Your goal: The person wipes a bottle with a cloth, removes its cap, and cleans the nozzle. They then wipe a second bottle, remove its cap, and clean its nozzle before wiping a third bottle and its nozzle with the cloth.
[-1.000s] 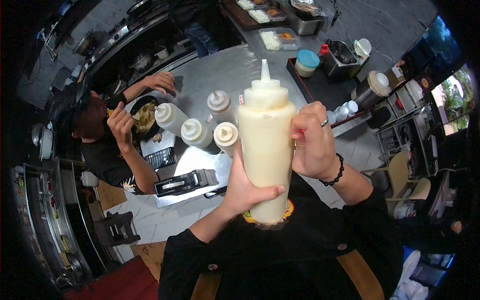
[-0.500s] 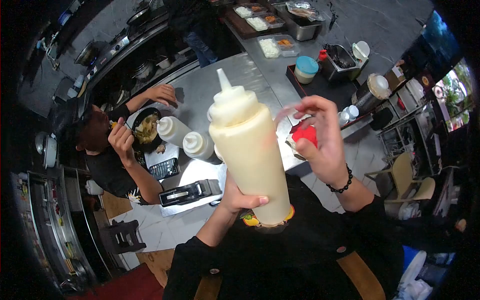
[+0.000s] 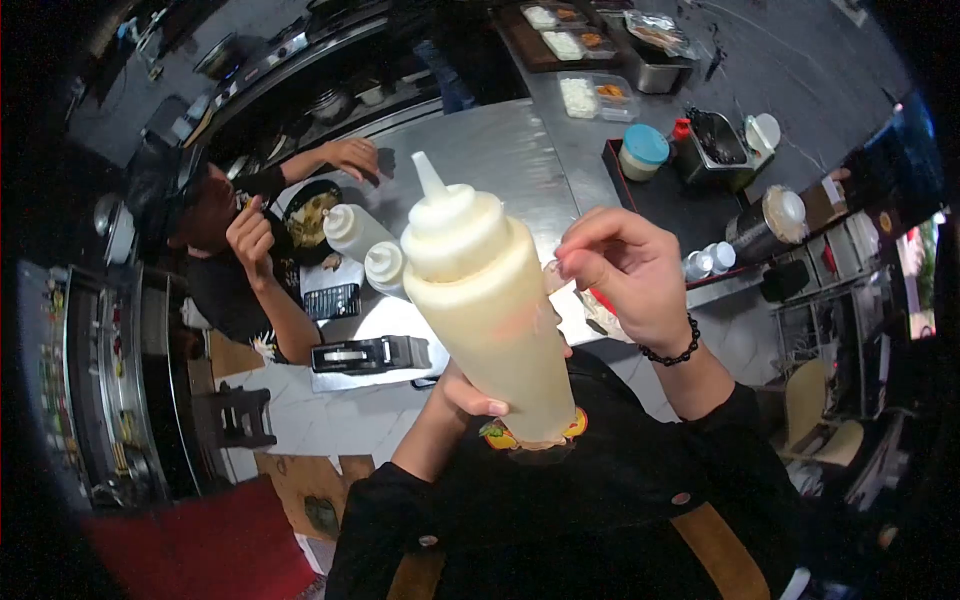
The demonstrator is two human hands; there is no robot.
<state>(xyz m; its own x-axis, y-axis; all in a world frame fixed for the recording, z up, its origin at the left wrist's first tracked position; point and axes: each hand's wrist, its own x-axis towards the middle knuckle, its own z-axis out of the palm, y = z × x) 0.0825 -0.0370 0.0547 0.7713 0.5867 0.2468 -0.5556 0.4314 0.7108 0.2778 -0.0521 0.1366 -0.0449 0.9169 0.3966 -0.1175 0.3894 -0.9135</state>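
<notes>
A large squeeze bottle (image 3: 480, 310) full of a cream-coloured sauce stands nearly upright, tilted a little left, its nozzle pointing up. My left hand (image 3: 470, 392) is wrapped round its lower part. Beside the bottle's right side, my right hand (image 3: 630, 270) has thumb and forefinger pinched together. A small translucent scrap seems to be at those fingertips, too faint to name. Reddish marks show through on the bottle's right side. Behind my right hand, a red and white item (image 3: 603, 310) is mostly hidden. A black tape dispenser (image 3: 370, 354) lies left of the bottle.
Two white squeeze bottles (image 3: 352, 230) and a black phone-like device (image 3: 331, 301) are on the metal table (image 3: 480, 135). At the left, a co-worker (image 3: 220, 260) sits by a bowl of food (image 3: 310, 217). Food boxes (image 3: 597, 97) and a blue-lidded tub (image 3: 643, 152) stand farther back.
My right hand has gone from spread fingers to a pinch close to the bottle's side. The bottle has shifted slightly left in my left hand. The view has turned a little.
</notes>
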